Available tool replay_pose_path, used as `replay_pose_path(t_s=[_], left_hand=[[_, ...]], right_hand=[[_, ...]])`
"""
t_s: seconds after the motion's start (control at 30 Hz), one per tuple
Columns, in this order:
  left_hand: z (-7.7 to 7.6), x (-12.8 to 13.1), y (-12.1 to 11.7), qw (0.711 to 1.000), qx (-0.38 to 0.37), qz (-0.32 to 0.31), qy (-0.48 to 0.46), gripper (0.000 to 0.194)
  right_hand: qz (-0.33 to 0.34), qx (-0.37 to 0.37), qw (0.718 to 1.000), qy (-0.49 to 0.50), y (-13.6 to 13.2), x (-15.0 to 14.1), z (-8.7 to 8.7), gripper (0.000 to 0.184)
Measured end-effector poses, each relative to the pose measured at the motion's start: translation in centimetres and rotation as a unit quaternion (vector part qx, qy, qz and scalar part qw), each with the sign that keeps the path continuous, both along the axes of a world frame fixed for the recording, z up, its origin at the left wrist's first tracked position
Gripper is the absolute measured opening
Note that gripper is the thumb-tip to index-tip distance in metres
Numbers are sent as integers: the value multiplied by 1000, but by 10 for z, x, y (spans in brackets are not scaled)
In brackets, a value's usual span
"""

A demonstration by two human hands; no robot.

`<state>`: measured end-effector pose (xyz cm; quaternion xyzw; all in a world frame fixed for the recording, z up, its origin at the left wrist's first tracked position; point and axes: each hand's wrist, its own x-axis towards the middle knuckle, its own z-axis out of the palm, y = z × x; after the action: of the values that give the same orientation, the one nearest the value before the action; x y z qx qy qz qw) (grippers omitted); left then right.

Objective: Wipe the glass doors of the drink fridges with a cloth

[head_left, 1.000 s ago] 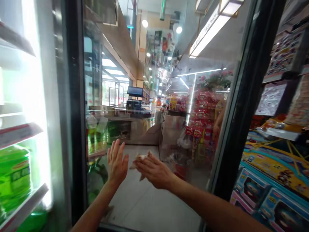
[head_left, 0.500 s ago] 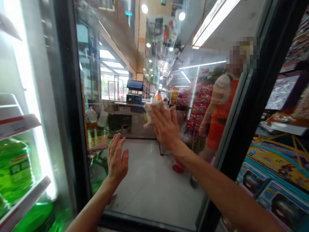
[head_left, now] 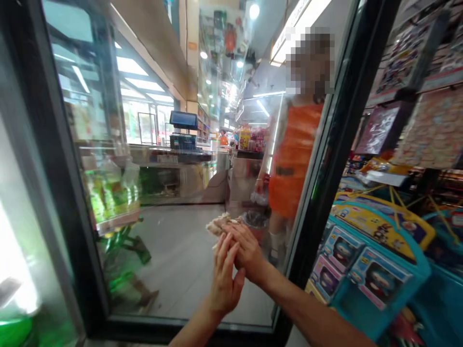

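Holding cloth (head_left: 218,225) in head view: R hand (head_left: 250,251) grips it under near-flat fingers, at lower mid of glass pane (head_left: 177,260). L hand (head_left: 224,285) overlaps R hand in front of glass pane, fingers extended & free; can't tell if it touches pane. Blk frame (head_left: 338,144) runs around glass pane; boxed toys (head_left: 379,277) to rt. of pane; person in orange (head_left: 293,156) visible in pane's upper rt.

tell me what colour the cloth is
The cloth is pale beige, clearest in the head view.

Grey flr (head_left: 173,260), ctr (head_left: 195,178) behind, bright windows (head_left: 147,124) at L, round ceiling lts (head_left: 254,10) on
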<state>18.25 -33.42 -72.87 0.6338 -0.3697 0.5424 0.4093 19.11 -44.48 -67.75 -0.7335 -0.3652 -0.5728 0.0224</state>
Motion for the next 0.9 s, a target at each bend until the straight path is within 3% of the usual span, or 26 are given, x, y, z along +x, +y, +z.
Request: replay_pose_path(t_s=[0.17,0.3,0.43,0.57,0.63,0.7,0.8,0.87,0.9], left_hand=[[64,22,-12,996,-57,-67,3,53],[102,39,-17,998,-18,-38,-48,58],[109,41,-28,993,6,64,-100,61],[111,41,-34,982,17,151,-110,57],[117,50,-17,976,28,169,-133,54],[128,65,17,970,-4,197,-140,51],[148,84,66,950,-165,252,-81,47],[157,83,69,940,-213,260,-55,46],[158,79,60,948,-184,251,-66,46]], right_hand=[[49,80,995,-30,5,5,53,32],[40,57,997,-13,-4,6,85,40],[-81,-35,996,-9,-33,-9,97,47],[-150,-15,986,-77,-61,-29,101,43],[-147,31,981,-121,-70,-33,104,40],[-151,82,974,-146,-74,-34,106,41],[-167,131,968,-133,-71,-25,106,43],[-179,153,964,-125,-64,-15,104,44],[-183,167,961,-128,-62,-10,103,44]])
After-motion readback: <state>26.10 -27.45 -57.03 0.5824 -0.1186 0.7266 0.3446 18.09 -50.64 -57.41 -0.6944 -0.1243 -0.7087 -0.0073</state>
